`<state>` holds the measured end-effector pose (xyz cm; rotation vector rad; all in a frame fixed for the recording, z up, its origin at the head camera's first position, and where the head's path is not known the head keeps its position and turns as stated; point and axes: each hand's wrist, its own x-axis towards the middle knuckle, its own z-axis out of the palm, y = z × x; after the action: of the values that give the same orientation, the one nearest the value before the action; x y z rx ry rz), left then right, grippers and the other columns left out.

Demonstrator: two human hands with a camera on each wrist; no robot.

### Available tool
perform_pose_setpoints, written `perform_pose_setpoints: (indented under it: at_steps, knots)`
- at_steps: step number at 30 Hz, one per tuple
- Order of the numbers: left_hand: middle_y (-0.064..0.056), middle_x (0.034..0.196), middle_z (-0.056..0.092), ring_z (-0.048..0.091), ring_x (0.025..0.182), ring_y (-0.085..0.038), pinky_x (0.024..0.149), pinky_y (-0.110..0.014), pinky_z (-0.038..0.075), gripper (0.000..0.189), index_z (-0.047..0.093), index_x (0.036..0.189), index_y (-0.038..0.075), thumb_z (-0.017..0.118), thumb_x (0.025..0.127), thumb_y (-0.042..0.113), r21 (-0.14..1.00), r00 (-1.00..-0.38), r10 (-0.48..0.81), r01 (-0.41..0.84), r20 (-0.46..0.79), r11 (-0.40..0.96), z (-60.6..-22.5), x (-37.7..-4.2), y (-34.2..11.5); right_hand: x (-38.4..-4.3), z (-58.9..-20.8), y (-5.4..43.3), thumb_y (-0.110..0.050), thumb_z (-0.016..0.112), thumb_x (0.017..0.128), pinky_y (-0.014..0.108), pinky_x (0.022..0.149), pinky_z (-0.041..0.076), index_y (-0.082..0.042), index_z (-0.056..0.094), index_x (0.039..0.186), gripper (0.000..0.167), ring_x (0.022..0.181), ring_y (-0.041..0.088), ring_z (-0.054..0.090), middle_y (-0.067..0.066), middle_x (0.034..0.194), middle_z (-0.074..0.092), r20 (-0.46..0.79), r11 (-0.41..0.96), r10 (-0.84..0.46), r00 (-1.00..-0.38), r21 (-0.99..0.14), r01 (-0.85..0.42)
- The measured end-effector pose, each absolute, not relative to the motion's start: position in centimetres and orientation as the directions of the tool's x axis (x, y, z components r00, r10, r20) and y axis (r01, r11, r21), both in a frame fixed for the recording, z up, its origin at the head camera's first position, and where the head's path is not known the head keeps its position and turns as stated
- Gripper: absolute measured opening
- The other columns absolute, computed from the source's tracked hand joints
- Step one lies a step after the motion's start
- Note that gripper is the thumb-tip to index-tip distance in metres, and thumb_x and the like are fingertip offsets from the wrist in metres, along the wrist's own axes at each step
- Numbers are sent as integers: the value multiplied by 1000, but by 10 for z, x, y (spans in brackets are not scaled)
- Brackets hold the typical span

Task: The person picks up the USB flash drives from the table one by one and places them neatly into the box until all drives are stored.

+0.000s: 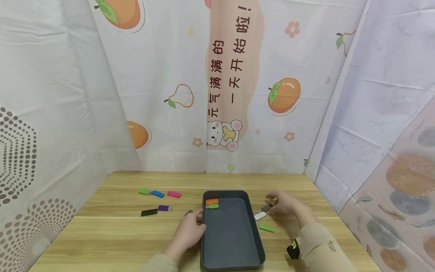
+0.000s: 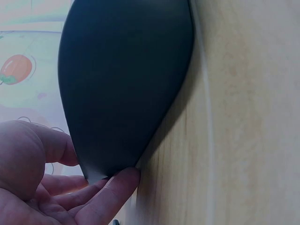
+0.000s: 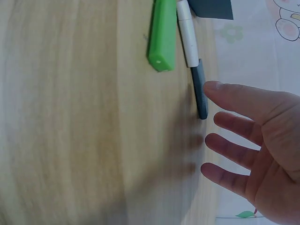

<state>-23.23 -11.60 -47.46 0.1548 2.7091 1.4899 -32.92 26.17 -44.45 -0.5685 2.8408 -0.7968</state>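
My left hand (image 1: 190, 230) is at the left wall of a dark grey tray (image 1: 232, 234). In the left wrist view, its thumb passes behind the rim while other fingers (image 2: 112, 192) press the outer wall. A grey piece (image 1: 187, 214) shows beside these fingers, partly hidden. My right hand (image 1: 285, 203), fingers parted and nothing between them, hovers beside a dark grey USB stick (image 3: 199, 91). Touching that stick's end is a white USB stick (image 3: 187, 37), and a green one (image 3: 162, 35) lies nearer me. Inside the tray, an orange USB stick (image 1: 212, 201) and a green USB stick (image 1: 212, 206) sit at the far left.
Left of the tray lie several USB sticks: green (image 1: 144, 191), blue (image 1: 158, 193), pink (image 1: 174, 194), purple (image 1: 164, 207) and black (image 1: 149, 212). A black object with a yellow mark (image 1: 293, 250) is by the right sleeve. Printed curtains (image 1: 163, 56) surround the wooden table (image 1: 112, 226).
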Motion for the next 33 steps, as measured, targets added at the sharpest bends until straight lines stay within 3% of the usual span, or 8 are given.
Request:
perform_pose_setpoints:
  at_steps: [9, 19, 33]
  knots:
    - [-21, 110, 69, 68, 94, -27, 74, -41, 58, 58, 51, 142, -10, 65, 87, 3, 846, -994, 110, 64, 7, 529, -475, -233, -116, -331, -449, 260, -2, 85, 78, 60, 97, 47, 5, 66, 125, 51, 109, 40, 62, 17, 114, 69, -31, 775, -421, -907, -532, -341]
    - [-20, 109, 69, 68, 93, -26, 73, -40, 58, 58, 51, 142, -9, 65, 88, 3, 847, -994, 109, 58, 0, 529, -475, -233, -116, -332, -455, 257, 2, 83, 79, 51, 89, 52, 0, 70, 118, 42, 96, 27, 63, 8, 101, 68, -41, 797, -383, -923, -520, -307]
    - [-20, 110, 69, 68, 96, -28, 76, -42, 59, 57, 52, 142, -9, 65, 88, 3, 843, -995, 103, 59, 4, 535, -475, -233, -116, -335, -460, 257, 5, 78, 83, 49, 87, 51, -3, 73, 109, 27, 92, 24, 60, 4, 95, 67, -37, 820, -360, -932, -490, -297]
